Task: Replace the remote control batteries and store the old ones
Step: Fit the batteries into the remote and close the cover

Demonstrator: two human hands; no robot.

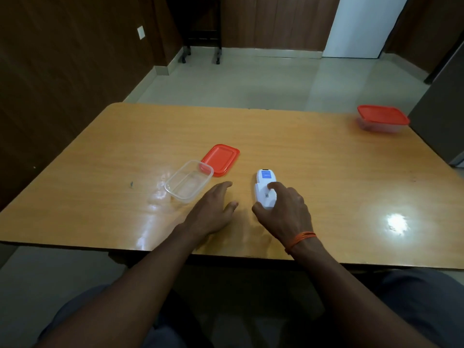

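My right hand (283,209) grasps the white remote (265,190), its blue label unreadable; left of it, my left hand (213,209) rests released.

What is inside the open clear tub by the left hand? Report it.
The open clear tub looks empty: only the table shows through its base. Its red lid lies behind it, off. The left hand covers none of it.

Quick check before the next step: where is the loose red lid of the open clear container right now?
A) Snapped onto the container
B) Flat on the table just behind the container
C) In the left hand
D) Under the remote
B: the loose red lid lies flat on the table just beyond the open clear container, and the left hand is empty.
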